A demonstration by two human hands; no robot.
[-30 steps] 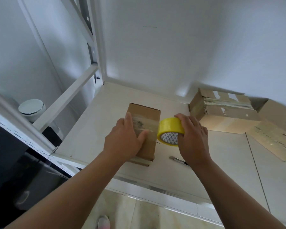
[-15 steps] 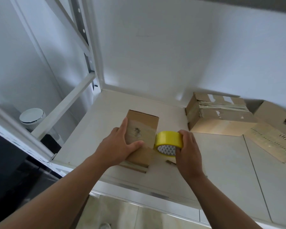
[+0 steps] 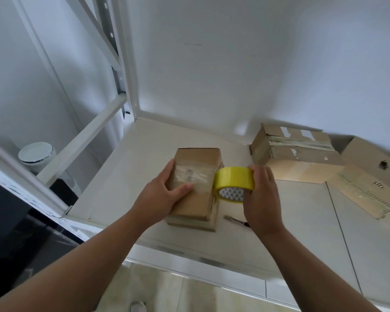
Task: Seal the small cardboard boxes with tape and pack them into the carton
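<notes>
Shelf (image 3: 131, 167) lies open left of the small box (image 3: 197, 157); taped box (image 3: 297, 152) and flat cardboard (image 3: 365, 190) crowd the right rear.

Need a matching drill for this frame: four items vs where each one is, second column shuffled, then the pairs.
1. yellow tape roll
2. small cardboard box
3. worn taped box
4. slim tool

A. by the back wall, right side
B. gripped by the right hand
C. lying flat on the shelf
D. held by the left hand

Pairs: 1-B, 2-D, 3-A, 4-C
</notes>
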